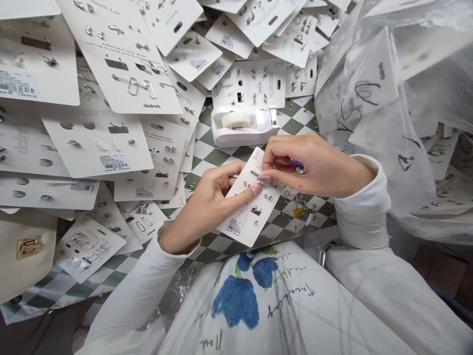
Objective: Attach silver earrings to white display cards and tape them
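Observation:
My left hand (207,209) holds a white earring card (244,219) tilted across the middle of the view, with its fingertips on the card's face among the small silver studs. My right hand (318,165) is above the card's top end, and its thumb and fingers pinch a small silver piece with a purple part (297,166). The purple part is partly hidden by the fingers, so I cannot tell exactly what it is. The pinched piece is just right of the card's upper end.
Many claire's jewellery cards (111,88) lie overlapping at the top and left. A white tape dispenser (242,125) stands on the green-and-white checked cloth (218,158). Loose silver jewellery (301,209) lies below my right hand. A clear plastic bag (373,93) fills the right side.

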Action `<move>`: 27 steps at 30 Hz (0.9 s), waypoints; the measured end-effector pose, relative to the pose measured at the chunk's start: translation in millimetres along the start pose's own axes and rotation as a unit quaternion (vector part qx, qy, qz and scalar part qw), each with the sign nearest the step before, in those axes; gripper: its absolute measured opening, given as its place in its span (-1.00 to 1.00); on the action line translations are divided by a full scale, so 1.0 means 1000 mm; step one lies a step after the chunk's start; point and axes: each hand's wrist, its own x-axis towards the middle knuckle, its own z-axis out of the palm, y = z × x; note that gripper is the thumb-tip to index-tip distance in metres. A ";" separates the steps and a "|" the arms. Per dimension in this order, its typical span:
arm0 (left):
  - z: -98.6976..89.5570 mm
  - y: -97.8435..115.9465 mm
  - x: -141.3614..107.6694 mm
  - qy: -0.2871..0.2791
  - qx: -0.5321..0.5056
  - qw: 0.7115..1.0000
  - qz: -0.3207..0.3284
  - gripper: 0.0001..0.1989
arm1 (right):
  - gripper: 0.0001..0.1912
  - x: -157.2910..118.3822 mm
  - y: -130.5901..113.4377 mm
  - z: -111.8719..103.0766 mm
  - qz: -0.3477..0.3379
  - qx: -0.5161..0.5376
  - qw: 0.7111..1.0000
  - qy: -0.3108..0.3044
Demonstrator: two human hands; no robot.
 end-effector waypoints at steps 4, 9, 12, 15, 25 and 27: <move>-0.001 0.000 -0.002 -0.002 0.003 1.000 -0.004 -0.83 | -0.83 -0.001 -0.005 -0.008 0.014 0.042 0.999 -0.028; 0.000 -0.002 -0.001 0.000 0.002 1.000 0.006 -0.79 | -0.81 -0.004 -0.011 -0.009 0.072 0.019 0.997 -0.023; 0.000 -0.006 0.001 -0.001 0.023 1.000 0.007 -0.77 | -0.66 -0.006 -0.009 -0.006 0.114 -0.004 0.993 -0.011; 0.003 -0.009 0.003 -0.007 0.013 1.000 -0.014 -0.75 | -0.49 -0.006 0.000 -0.005 0.137 0.000 0.990 0.020; 0.004 -0.011 0.004 0.015 0.024 0.999 -0.029 -0.74 | -0.72 0.006 0.008 0.008 0.090 0.257 0.959 -0.076; 0.003 -0.009 0.004 0.005 0.044 0.998 -0.043 -0.77 | -0.74 0.006 0.009 0.009 0.076 0.264 0.958 -0.082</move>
